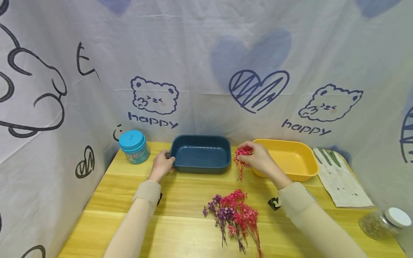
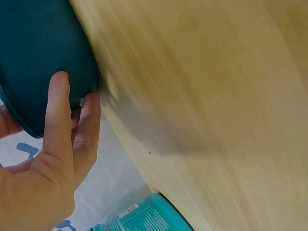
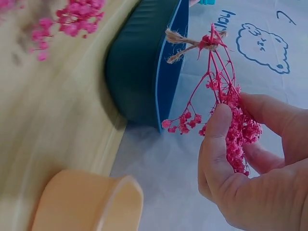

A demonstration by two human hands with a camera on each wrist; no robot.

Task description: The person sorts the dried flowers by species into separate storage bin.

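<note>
A jar with a bright blue lid [image 1: 134, 147] stands at the far left of the wooden counter [image 1: 119, 199]; the left wrist view shows a barcode on its label. Toward the right lies a pale cloth [image 1: 345, 181] with green markings. Near it is a white-lidded clear jar [image 1: 379, 224], its brownish contents hard to make out. Behind hangs a white curtain [image 1: 196, 53] printed with hearts, bears and "happy".

A white printed fabric curtain [image 1: 200, 120] is closing the rear of the yellow wooden counter [image 1: 180, 204]. The left grip [image 1: 162, 165] is standing between a dark-blue rectangular basin [image 1: 200, 170] and a turquoise round-lidded jar [image 1: 136, 152]; the right grip [image 1: 259, 158], carrying pink dried flowers [image 1: 240, 165], is obstructing the gap toward a yellow rectangular basin [image 1: 292, 161]. Purple and pink dried sprigs [image 1: 242, 215] are blocking the front centre, while a bare lane is running between them and the dark-blue basin.
</note>
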